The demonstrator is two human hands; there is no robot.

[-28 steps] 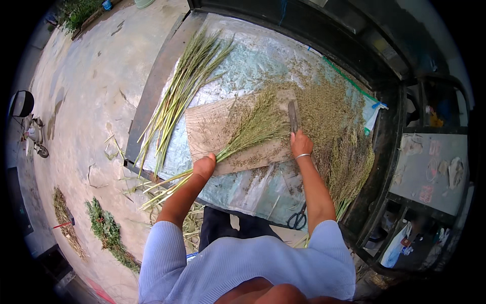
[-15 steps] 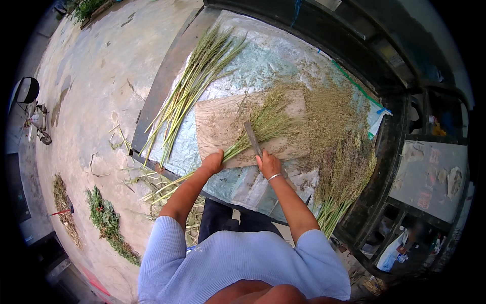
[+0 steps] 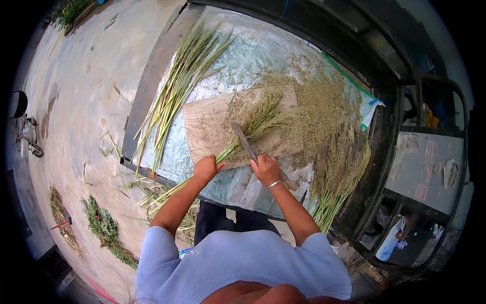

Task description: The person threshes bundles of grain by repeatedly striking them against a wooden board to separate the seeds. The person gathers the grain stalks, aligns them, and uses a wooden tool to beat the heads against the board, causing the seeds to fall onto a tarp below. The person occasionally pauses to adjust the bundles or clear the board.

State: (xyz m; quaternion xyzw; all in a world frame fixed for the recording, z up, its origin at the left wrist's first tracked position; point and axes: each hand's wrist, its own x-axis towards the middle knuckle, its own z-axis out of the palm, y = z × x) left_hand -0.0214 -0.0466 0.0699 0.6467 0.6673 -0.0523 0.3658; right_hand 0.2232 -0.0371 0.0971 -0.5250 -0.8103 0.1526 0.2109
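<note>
My left hand (image 3: 206, 168) is closed around the stems of a bunch of grain stalks (image 3: 263, 121). Its bushy seed heads spread over a wooden board (image 3: 207, 129), while the cut stems trail down past my left forearm. In my right hand (image 3: 266, 170) is a long, narrow knife-like tool (image 3: 244, 141). The flat upper part slants up and left across the bunch, near where stems meet heads. A wood-coloured end of it sticks out below my right hand. Whether the tool touches the stalks is hard to tell.
Loose stalks with heads (image 3: 190, 66) lie at the left on the pale sheet (image 3: 243, 45). Loose seeds (image 3: 319, 101) cover its right part, above more stalks (image 3: 344, 177). A dark metal rim (image 3: 377, 202) borders the right. Stem scraps (image 3: 157, 192) and plant piles (image 3: 104, 223) lie on the ground.
The view has shifted slightly. Against the board, my right hand has moved a little right and toward me, and the tool slants more. The seed heads look less spread and less blurred.
</note>
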